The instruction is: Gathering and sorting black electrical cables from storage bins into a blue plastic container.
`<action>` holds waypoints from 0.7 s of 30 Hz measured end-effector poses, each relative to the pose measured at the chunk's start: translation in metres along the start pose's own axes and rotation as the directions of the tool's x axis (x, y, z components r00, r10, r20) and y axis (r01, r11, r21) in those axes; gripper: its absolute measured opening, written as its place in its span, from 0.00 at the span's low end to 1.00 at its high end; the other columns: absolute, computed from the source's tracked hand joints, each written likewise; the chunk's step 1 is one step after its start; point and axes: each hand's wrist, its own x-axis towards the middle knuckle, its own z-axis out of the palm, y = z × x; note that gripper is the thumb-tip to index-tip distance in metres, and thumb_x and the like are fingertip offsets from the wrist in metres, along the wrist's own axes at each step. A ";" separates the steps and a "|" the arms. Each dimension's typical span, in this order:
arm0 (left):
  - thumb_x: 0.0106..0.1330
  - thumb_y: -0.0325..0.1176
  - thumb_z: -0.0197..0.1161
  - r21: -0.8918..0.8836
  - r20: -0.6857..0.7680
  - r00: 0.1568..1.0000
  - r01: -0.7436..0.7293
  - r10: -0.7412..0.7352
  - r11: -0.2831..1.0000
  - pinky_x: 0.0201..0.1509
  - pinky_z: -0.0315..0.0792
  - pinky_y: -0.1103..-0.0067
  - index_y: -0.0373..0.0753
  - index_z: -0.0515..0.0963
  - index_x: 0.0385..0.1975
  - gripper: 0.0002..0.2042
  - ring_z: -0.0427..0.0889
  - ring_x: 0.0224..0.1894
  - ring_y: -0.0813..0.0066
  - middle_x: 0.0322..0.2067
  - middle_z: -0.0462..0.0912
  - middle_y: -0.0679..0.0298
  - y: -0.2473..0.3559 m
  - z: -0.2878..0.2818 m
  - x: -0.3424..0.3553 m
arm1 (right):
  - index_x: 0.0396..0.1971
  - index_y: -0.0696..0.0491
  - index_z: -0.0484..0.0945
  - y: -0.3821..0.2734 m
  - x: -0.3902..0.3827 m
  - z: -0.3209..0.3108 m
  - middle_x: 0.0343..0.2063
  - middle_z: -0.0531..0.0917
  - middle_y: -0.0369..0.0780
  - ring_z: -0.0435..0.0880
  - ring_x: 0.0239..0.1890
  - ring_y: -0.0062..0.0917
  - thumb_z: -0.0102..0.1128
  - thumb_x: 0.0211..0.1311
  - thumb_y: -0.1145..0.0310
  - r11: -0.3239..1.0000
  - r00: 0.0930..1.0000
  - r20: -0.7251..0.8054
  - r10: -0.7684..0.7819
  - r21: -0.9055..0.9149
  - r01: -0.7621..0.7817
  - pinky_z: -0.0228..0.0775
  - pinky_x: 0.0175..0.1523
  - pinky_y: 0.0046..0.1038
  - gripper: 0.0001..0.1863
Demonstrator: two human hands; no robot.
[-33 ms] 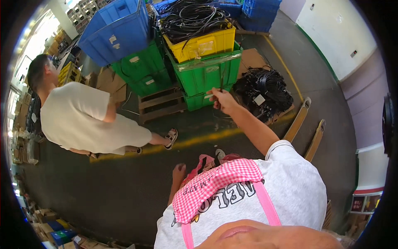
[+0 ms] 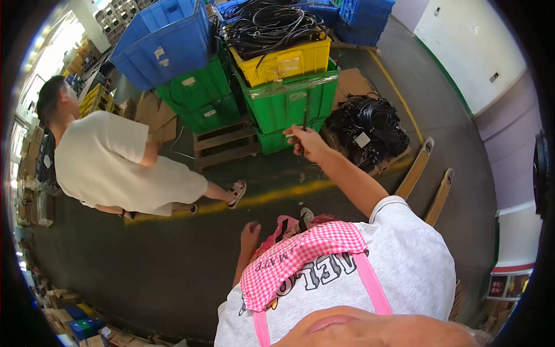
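Note:
My right hand (image 2: pixel 305 143) is stretched forward, its fingers closed on a slim dark stick-like thing (image 2: pixel 305 119) that points away from me. Its exact kind is too small to make out. Beyond that hand stand stacked green crates (image 2: pixel 289 110) with a yellow crate (image 2: pixel 283 68) on top, heaped with black cables (image 2: pixel 269 32). A pile of black coiled cables (image 2: pixel 373 124) lies on cardboard to the right of the hand. My left hand (image 2: pixel 250 235) hangs low beside my pink checked apron (image 2: pixel 306 248), over the floor; its finger pose is unclear.
At the left a person (image 2: pixel 110 162) in light clothes stands facing the crates. A blue crate (image 2: pixel 165 49) tops another green stack (image 2: pixel 196 95), next to a wooden pallet (image 2: pixel 226 147). Two yellowish pallet-truck forks (image 2: pixel 413 168) extend along the floor at right. A white wall (image 2: pixel 468 52) rises beyond.
My right hand has shifted slightly left with the slim dark thing. My left hand has risen a little. The person at left has moved slightly leftward in view.

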 end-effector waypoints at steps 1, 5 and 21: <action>0.58 0.43 0.63 -0.071 -0.041 0.995 -0.091 0.088 0.993 0.48 0.71 0.72 0.33 0.73 0.48 0.23 0.79 0.46 0.62 0.43 0.79 0.51 0.034 0.001 0.000 | 0.41 0.54 0.76 0.005 -0.004 0.018 0.21 0.75 0.33 0.66 0.17 0.17 0.45 0.69 0.56 0.998 0.997 0.060 0.045 0.033 -0.047 0.63 0.24 0.25 0.17; 0.56 0.39 0.65 0.228 0.012 0.850 -0.516 0.527 0.826 0.54 0.67 0.73 0.33 0.64 0.56 0.30 0.72 0.55 0.57 0.54 0.70 0.49 0.130 0.000 0.024 | 0.42 0.53 0.75 0.020 -0.014 0.073 0.22 0.76 0.33 0.68 0.18 0.17 0.45 0.69 0.56 0.961 0.948 0.252 0.192 0.146 -0.234 0.66 0.25 0.24 0.17; 0.67 0.43 0.51 0.014 -0.355 0.934 0.049 -0.041 0.999 0.22 0.62 0.76 0.35 0.78 0.33 0.16 0.71 0.18 0.76 0.15 0.72 0.65 0.131 -0.077 0.114 | 0.51 0.50 0.69 -0.077 0.206 0.053 0.41 0.76 0.39 0.75 0.40 0.23 0.55 0.62 0.54 0.957 0.992 -0.001 -0.126 -0.263 0.122 0.67 0.40 0.31 0.22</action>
